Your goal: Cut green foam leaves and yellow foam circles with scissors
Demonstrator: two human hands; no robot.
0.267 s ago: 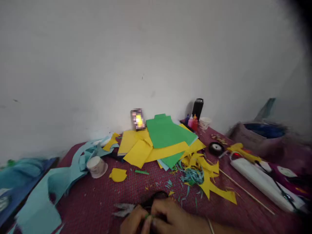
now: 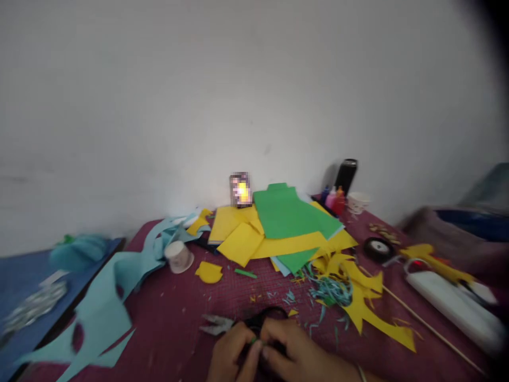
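My left hand [image 2: 233, 353] and my right hand [image 2: 292, 345] meet at the bottom centre, with fingertips pinched together. Between them shows a tiny green piece [image 2: 253, 340], perhaps paper; its full shape is hidden by the fingers. Just beyond lies a pair of scissors [image 2: 217, 324], blades pointing left and apart, the dark handles partly covered by my hands. A thin green strip [image 2: 245, 273] and a yellow paper cutout [image 2: 209, 272] rest farther back on the dark red cloth [image 2: 159, 318].
Yellow sheets [image 2: 240, 244] and green sheets [image 2: 290, 212] are piled before a lit, blurred screen [image 2: 240, 190]. Long light-blue paper [image 2: 103, 302] trails left beside a paper cup [image 2: 178, 257]. Rightward are tangled blue strips [image 2: 330, 290], a stick [image 2: 429, 326], black tape [image 2: 378, 249] and a power strip [image 2: 453, 302].
The view has swung left, so the table and my hands appear farther right. More of the blue surface at left shows. Both hands keep the same pinch around the green piece.
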